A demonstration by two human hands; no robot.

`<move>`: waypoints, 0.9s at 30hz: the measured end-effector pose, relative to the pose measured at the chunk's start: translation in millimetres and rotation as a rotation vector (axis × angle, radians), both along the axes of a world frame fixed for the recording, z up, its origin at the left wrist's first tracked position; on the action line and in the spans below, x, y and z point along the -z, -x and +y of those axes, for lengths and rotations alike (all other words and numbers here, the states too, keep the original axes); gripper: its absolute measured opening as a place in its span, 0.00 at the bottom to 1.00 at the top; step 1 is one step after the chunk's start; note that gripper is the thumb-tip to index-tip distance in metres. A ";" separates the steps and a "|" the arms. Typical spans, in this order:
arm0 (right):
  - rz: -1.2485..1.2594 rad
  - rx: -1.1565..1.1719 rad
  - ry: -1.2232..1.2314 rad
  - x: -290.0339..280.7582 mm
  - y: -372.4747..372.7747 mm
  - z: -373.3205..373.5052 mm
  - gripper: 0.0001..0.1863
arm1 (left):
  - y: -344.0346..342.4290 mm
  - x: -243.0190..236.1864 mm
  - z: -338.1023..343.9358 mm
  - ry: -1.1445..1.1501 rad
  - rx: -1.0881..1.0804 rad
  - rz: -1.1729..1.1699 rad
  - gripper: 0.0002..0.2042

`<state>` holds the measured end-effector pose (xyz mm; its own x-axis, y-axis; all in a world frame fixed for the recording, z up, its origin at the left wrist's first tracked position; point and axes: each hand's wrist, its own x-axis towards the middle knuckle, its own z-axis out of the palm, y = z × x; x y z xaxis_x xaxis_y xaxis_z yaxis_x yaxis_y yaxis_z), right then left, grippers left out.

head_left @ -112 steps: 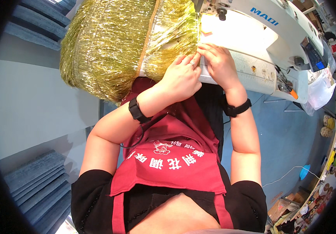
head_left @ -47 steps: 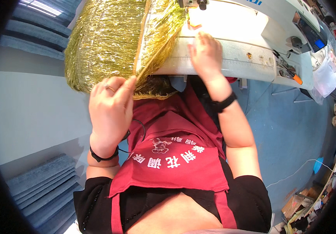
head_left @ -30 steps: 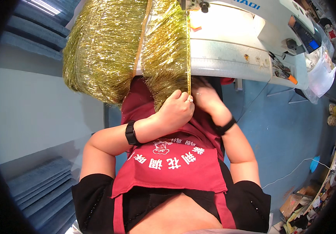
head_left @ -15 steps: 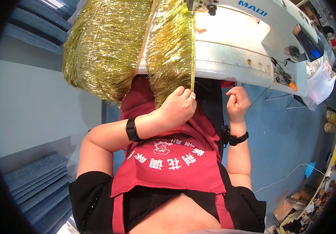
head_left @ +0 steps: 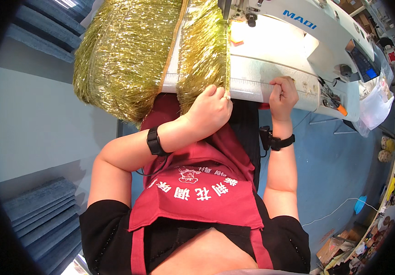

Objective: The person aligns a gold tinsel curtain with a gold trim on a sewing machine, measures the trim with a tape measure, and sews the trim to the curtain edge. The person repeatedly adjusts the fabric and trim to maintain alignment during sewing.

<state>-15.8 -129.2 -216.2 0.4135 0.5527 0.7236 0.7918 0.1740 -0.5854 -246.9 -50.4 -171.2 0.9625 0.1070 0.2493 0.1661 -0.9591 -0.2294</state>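
Observation:
My left hand point(head_left: 211, 109) is closed on the edge band of a shiny gold tinsel fringe point(head_left: 202, 50), at the table's front edge. From there the band runs away from me to the needle area of a white sewing machine point(head_left: 319, 34). The strands spread leftward over the machine table point(head_left: 271, 68). My right hand point(head_left: 283, 96) is curled into a loose fist against the front edge of the table, apart from the fringe; nothing shows in its fingers.
A larger bundle of gold fringe point(head_left: 119, 55) hangs over the table's left front. Orange-handled tool point(head_left: 342, 110) and other small tools lie in a tray at the right, beside a white plastic bag point(head_left: 375, 103). A small orange-yellow piece point(head_left: 237, 39) sits near the needle.
Both hands have moved away from me, the right one from below the table's front edge up to it. The left keeps its grip on the fringe band.

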 end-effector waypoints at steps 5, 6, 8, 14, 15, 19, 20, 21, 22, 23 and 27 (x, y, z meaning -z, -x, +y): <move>0.025 0.005 -0.016 7.4 -4.8 7.3 0.09 | -14.3 -5.0 17.8 0.014 -0.039 0.008 0.07; 0.040 0.007 -0.008 9.2 -5.1 7.7 0.09 | -17.4 -5.8 21.3 0.004 -0.052 0.013 0.07; 0.051 0.009 0.003 12.0 -5.8 8.4 0.09 | -23.5 -7.4 28.4 -0.001 -0.079 0.025 0.07; -0.011 0.018 0.027 14.5 -6.4 9.2 0.09 | -36.8 -10.3 51.6 -0.026 -0.134 0.059 0.09; -0.012 0.023 0.038 14.4 -6.2 9.0 0.09 | -38.5 -10.4 56.0 -0.036 -0.141 0.069 0.09; -0.029 0.034 0.063 13.4 -5.6 9.2 0.08 | -48.5 -9.2 74.7 -0.043 -0.182 0.072 0.11; -0.041 0.037 0.060 13.6 -5.7 9.5 0.08 | -51.5 -8.5 79.7 -0.041 -0.187 0.064 0.11; -0.043 0.040 0.058 13.4 -5.4 9.7 0.08 | -55.0 -8.1 84.7 0.016 -0.193 0.073 0.13; -0.046 0.042 0.056 13.5 -5.2 9.8 0.08 | -58.2 -7.4 88.4 0.018 -0.204 0.094 0.13; -0.042 0.044 0.059 13.4 -5.1 10.0 0.08 | -61.1 -6.8 91.5 0.021 -0.216 0.115 0.13; -0.019 0.044 0.072 12.2 -3.8 10.1 0.08 | -68.7 -5.6 97.6 0.085 -0.247 0.152 0.13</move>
